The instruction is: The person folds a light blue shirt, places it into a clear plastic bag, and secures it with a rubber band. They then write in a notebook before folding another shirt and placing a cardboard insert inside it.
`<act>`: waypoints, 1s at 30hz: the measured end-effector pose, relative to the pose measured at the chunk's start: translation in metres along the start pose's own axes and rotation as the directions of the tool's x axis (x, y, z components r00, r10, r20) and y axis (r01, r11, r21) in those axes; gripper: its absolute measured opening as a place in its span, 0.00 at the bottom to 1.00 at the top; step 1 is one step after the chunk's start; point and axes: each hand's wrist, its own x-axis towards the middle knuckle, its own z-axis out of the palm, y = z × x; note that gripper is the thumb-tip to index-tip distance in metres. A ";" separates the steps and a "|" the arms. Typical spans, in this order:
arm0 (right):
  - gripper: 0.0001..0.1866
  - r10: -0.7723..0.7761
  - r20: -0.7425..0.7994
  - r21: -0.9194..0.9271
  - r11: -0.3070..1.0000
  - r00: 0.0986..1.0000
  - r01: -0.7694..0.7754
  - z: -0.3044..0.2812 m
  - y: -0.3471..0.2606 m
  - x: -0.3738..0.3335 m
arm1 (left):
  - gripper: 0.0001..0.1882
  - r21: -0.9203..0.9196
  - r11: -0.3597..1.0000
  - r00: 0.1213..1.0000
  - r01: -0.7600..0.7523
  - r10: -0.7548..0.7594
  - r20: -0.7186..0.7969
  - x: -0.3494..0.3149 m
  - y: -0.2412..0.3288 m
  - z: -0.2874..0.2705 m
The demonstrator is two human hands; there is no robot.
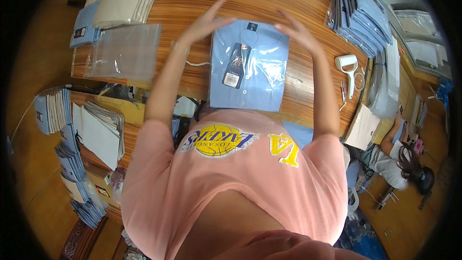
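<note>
A folded light-blue shirt (267, 79) lies in a clear plastic bag on the wooden table in front of me, its dark hang tag (236, 62) showing through the film. My left hand (207, 25) is at the bag's upper left corner, fingers stretched out. At the upper right corner is my right hand (297, 31), its fingers spread as well. Both hands are near the top edge of the bag; whether the fingertips touch the plastic I cannot tell. Neither hand holds anything.
Clear bags (122, 50) lie flat at the left, beside stacked beige shirts (127, 5). Bagged blue shirts (361, 17) are piled at the right. A white lint roller (347, 65) and scissors (359, 82) lie below them. Another person (402, 163) is at the far right.
</note>
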 end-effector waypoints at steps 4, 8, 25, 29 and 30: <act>0.49 0.296 0.578 -0.312 0.941 0.761 -0.130 -0.002 -0.003 0.064 | 0.48 0.326 0.939 0.715 0.107 -0.301 0.631 0.092 -0.008 0.018; 0.53 0.306 0.744 -0.287 0.949 0.595 -0.130 0.007 0.000 0.060 | 0.44 0.354 0.929 0.433 0.108 -0.364 0.825 0.083 -0.007 0.030; 0.48 0.161 0.541 -0.286 0.958 0.826 0.000 0.016 -0.009 0.029 | 0.50 0.494 0.868 0.660 0.042 -0.396 0.638 0.062 0.011 0.036; 0.33 -0.200 -0.041 -0.558 0.817 0.979 0.143 0.027 -0.030 -0.001 | 0.35 0.660 0.746 0.996 -0.087 0.060 0.063 0.012 0.047 0.045; 0.30 -0.240 -0.169 -0.445 0.884 0.956 0.143 0.035 -0.035 -0.011 | 0.31 0.627 0.777 0.983 -0.055 0.152 -0.102 -0.002 0.052 0.055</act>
